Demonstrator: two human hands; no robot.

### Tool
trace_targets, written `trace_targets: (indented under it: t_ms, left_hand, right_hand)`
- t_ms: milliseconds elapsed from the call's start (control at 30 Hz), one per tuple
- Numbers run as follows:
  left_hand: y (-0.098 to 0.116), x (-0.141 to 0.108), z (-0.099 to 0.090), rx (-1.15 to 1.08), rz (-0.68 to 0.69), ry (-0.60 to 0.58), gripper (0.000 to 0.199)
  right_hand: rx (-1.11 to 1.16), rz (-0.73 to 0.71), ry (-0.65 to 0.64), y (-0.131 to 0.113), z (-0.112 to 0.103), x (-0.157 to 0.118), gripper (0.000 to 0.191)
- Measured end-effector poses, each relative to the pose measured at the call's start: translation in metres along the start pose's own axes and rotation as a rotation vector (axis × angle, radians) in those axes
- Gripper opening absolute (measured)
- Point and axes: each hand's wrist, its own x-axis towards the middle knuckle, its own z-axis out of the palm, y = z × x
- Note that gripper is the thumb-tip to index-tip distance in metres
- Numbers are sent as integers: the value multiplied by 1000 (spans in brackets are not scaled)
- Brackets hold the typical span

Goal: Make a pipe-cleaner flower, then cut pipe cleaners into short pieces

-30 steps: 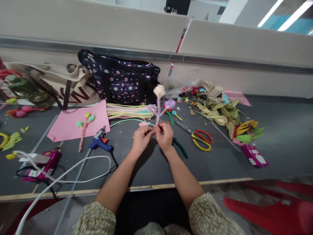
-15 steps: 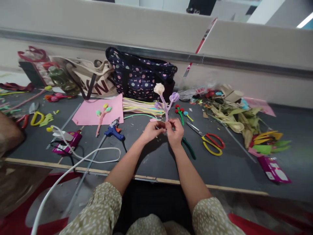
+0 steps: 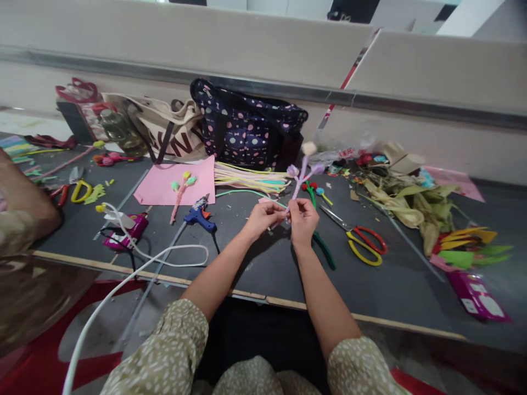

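Forearm of a co-worker (image 3: pixel 22 192) shows at far left, near yellow-and-red-handled scissors (image 3: pixel 81 192). Pink sheet (image 3: pixel 150 191) follows, bearing a tufted pink stem (image 3: pixel 177 202); blue glue gun (image 3: pixel 200 218) lies at its lower right corner. Left hand (image 3: pixel 263 220) is narrow, thumb and fingers pinching the lilac stem (image 3: pixel 299 185) near its lower end. Stem is held tilted above the dark table (image 3: pixel 263 277), one cream and two purple heads uppermost. Right hand (image 3: pixel 305 224) pinches it likewise. Red-and-yellow-handled shears (image 3: pixel 364 247) lie farther right, then dried husks (image 3: pixel 393 206).
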Motion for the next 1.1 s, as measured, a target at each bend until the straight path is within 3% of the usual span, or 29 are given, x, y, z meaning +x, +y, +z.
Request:
trace_targets:
  t_ms: [200,333,433,600,800,867,933,1000,1100]
  left_hand:
    - [18,-10,-2,-19,-24,-69,40]
    - [28,-13,-4,-58,-137,-137,39]
    - [38,-18,-6,-153,-165,-100,38]
    - [74,-28,-25,-253,33,179,32]
    - [134,-11,-109,-302,694,849,15]
    - [141,-2,-131,-407,684,886,23]
    - [137,4,-137,-413,704,898,19]
    - [121,7,-128,-362,739,892,32]
    - [92,7,-102,-261,642,872,42]
  right_hand:
    - [80,0,11,4,-5,4,36]
    - [145,36,7,8,-5,6,38]
    - [186,48,15,10,-4,7,37]
    - [192,66,10,8,-2,7,37]
    - [174,55,-58,6,-1,3,39]
    - [162,56,-68,5,-1,2,39]
    - [138,47,-78,4,-1,1,40]
    - [101,40,-88,4,-2,1,42]
    - [49,49,-95,6,-3,2,44]
